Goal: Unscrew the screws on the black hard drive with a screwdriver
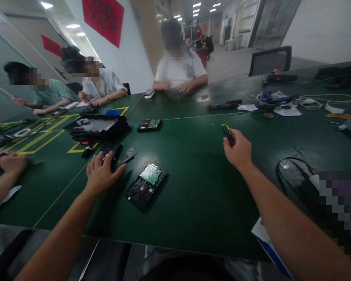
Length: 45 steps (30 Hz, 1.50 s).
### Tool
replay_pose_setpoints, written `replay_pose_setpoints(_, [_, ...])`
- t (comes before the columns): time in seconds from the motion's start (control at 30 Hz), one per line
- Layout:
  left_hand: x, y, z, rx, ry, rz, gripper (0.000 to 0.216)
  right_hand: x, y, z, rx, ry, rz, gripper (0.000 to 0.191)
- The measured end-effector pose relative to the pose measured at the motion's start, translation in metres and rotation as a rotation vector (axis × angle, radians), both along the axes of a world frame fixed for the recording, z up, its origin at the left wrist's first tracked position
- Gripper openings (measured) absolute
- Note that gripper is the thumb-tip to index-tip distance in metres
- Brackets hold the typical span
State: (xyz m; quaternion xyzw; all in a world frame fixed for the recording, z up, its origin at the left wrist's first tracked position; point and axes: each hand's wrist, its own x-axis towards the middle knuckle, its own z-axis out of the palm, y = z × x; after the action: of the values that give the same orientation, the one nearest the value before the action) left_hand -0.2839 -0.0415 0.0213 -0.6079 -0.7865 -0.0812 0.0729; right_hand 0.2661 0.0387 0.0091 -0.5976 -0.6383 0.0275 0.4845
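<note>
My left hand [101,173] is spread open, its fingertips at the near edge of a black hard drive [116,151]; whether they touch it I cannot tell. Just right of those fingers lies a loose circuit board [128,155]. A second hard drive [146,187], with a green circuit board [151,174] on it, rests on the table between my hands. Farther back sits another hard drive [150,125]. My right hand [239,148] is closed around a screwdriver [227,132]; its yellow and dark handle points up, and its shaft is hidden.
Stacked black trays [98,128] stand at the left on the green table [193,210]. A co-worker's hands [13,162] rest at the far left; several people sit around the table. Cables [312,102] and tools lie at the back right. A black cable [277,171] curls beside my right forearm.
</note>
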Motion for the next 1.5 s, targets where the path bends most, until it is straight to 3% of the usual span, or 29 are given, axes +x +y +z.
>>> replay_pose_setpoints(0.13, [-0.033, 0.018, -0.017, -0.15, 0.006, -0.098, 0.093, 0.0, -0.001, -0.001, 0.004, -0.008, 0.009, 0.041])
replay_pose_setpoints(0.3, [-0.026, 0.035, -0.031, -0.109, 0.015, -0.083, 0.077, 0.001, 0.0, -0.002, -0.002, -0.012, -0.006, 0.042])
replay_pose_setpoints(0.73, [-0.026, 0.063, -0.021, -0.064, -0.041, -0.08, 0.069, 0.0, -0.001, -0.001, -0.003, -0.019, 0.014, 0.038])
replay_pose_setpoints(1.03, [-0.011, 0.058, -0.027, -0.044, 0.011, -0.122, 0.058, -0.002, 0.0, -0.003, -0.021, -0.014, 0.032, 0.039])
replay_pose_setpoints(1.2, [0.0, 0.065, -0.024, -0.081, -0.001, -0.242, 0.062, -0.002, 0.003, -0.006, -0.018, -0.028, 0.016, 0.04])
replay_pose_setpoints(1.5, [0.057, 0.078, -0.007, -0.233, -0.019, -0.33, 0.064, -0.001, 0.0, -0.004, -0.015, -0.026, 0.032, 0.039])
